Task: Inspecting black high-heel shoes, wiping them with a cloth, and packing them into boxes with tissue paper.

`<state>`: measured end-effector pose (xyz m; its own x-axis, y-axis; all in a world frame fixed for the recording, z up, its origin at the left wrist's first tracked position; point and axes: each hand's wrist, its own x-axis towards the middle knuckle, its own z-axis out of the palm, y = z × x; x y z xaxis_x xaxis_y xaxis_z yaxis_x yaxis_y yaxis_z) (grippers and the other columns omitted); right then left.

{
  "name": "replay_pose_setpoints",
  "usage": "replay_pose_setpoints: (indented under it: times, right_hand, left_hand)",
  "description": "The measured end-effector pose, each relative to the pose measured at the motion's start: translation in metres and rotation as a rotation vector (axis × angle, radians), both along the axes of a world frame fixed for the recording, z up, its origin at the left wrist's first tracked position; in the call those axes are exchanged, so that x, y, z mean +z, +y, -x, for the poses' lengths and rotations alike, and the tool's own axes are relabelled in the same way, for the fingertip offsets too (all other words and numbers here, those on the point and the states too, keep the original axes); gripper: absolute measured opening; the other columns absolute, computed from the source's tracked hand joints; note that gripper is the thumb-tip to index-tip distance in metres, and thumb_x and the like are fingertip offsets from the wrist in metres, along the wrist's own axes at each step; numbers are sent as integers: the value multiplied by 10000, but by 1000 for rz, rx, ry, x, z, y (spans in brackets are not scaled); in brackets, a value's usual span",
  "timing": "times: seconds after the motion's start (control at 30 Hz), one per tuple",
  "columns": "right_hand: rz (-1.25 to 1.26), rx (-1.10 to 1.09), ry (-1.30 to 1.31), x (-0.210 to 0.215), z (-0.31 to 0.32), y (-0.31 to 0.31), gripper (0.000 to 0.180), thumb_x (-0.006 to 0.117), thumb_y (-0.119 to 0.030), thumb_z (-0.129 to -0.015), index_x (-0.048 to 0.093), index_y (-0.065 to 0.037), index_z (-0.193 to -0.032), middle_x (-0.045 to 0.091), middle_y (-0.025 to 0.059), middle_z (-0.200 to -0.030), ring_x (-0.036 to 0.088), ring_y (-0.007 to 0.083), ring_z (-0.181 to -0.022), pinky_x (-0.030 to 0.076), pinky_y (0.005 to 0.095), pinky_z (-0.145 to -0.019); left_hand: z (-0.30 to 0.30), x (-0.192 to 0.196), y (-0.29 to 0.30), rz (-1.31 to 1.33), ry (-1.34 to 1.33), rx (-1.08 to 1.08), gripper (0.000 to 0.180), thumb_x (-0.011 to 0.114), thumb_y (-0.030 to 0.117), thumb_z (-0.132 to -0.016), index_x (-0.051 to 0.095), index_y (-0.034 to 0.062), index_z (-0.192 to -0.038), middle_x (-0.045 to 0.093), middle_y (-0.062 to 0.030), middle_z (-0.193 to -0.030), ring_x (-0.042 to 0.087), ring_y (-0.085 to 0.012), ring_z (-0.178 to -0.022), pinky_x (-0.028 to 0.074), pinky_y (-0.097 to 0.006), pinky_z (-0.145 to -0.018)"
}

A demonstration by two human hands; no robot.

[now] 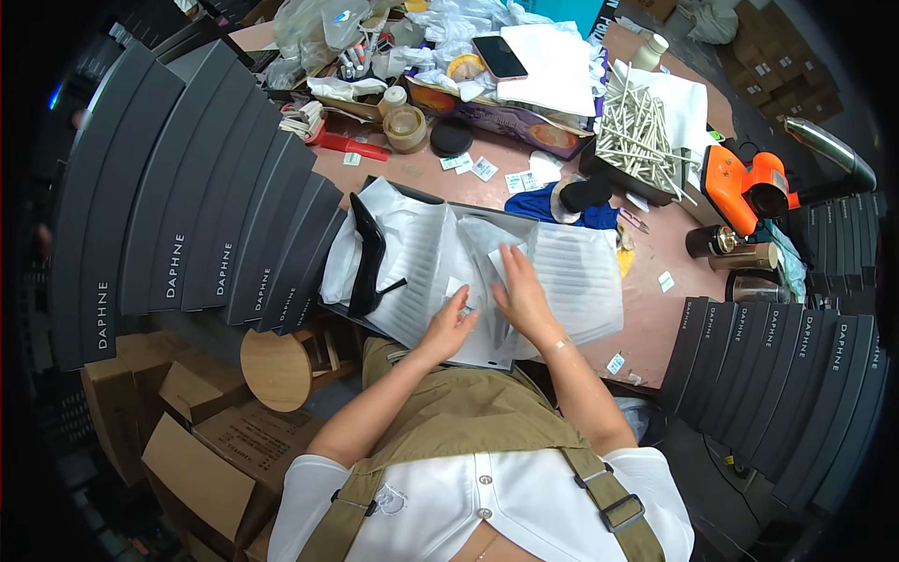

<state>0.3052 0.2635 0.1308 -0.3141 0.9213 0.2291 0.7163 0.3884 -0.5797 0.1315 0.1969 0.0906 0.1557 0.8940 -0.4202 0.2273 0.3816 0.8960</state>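
An open shoe box [398,187] lies in front of me, lined with white tissue paper [403,234]. At its left side a black high-heeled shoe [367,258] rests on its side on the tissue. My left hand [449,330] is at the box's middle, fingers closed around a small white sachet [455,286] that they partly cover. To the right, my right hand [523,298] has its fingers stretched out over a clear plastic wrap [482,234] and a white slip beside them. Ribbed white wrapping [581,281] spreads to the right of that hand.
Stacks of dark shoe boxes stand at left [197,187] and right [768,375]. Behind the open box are loose sachets [484,169], a jar [405,128], a phone [500,58], a tray of white sticks [641,131] and an orange tool [740,187]. Cartons [201,478] and a wooden stool [276,370] stand lower left.
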Motion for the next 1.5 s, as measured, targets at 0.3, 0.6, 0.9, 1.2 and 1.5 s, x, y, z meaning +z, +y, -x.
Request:
replay_pose_setpoints:
  times: [0.3,0.6,0.9,1.2,1.5]
  right_hand:
    - [106,0,183,29,12,37,568,507,6,-806,403,-57,-1362,412,254,-1336,511,437,-1104,461,441,-897]
    - [932,-66,970,68,-3,14,473,746,-261,-810,527,-23,-1155,615,61,-981,557,118,-901,464,275,-773]
    - [125,153,448,62,-7,-37,157,658,-136,-842,558,-18,-865,532,117,-808,534,258,-679,457,336,-634]
    - [819,345,473,83,-66,2,419,647,-289,-865,582,-37,-1193,536,137,-1290,614,260,-1002,477,350,-853]
    - [869,498,644,92,-63,7,747,514,-587,-853,476,-21,-1338,577,127,-1210,522,220,-1126,382,326,-984]
  left_hand:
    - [-18,75,-4,345,-432,464,690,557,333,-945,199,35,-1454,340,-140,-1434,361,-236,-1305,342,-366,-1048]
    - [-5,67,10,172,-769,319,565,624,373,-901,435,39,-1315,543,-51,-1199,522,-138,-1089,433,-300,-918]
    - [12,56,-2,196,-806,407,799,564,606,-838,399,5,-1337,539,-110,-1257,554,-204,-1122,460,-355,-952]
    - [74,55,-19,82,-523,205,816,819,270,-716,383,-19,-1342,545,-89,-1253,541,-203,-1138,432,-347,-973]
    - [93,108,-53,208,-206,-225,649,777,150,-747,476,-22,-1296,588,-87,-1177,539,-148,-1079,438,-303,-932]
